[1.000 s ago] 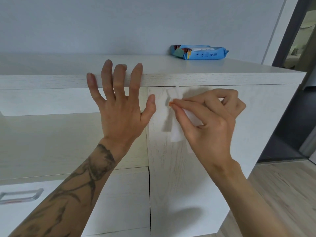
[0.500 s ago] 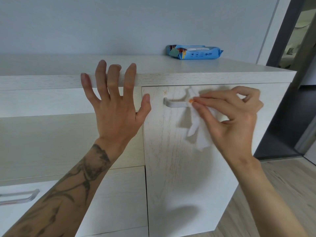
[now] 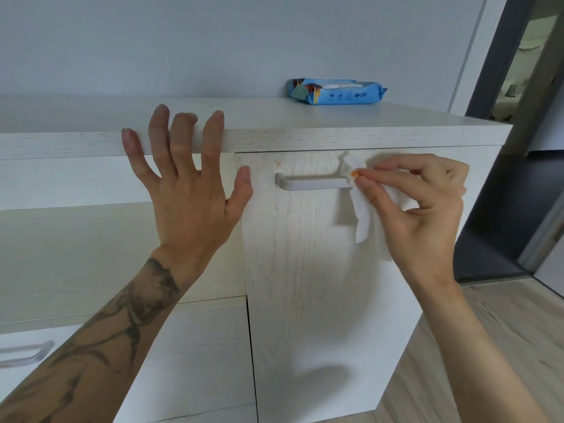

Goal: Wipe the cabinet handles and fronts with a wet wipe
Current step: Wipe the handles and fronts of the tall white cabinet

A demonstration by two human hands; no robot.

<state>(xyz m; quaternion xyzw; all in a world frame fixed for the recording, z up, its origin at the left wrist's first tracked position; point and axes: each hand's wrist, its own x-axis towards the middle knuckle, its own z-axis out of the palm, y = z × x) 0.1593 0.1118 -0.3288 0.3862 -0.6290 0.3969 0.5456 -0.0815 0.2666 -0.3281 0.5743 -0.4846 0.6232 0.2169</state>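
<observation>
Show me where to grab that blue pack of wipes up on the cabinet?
Take the blue pack around its middle from above, thumb on the near long edge, fingers on the far one. It lies flat on the cabinet top, long side facing you.

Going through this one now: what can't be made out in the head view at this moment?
Head view:
Right end of the door handle: covered by the wet wipe and right hand.
Lower-left drawer handle: cut off by the picture edge.
Print on the wipes pack: too small to read.
Palm of the left hand against the cabinet: contact hidden by the hand's own back.
</observation>
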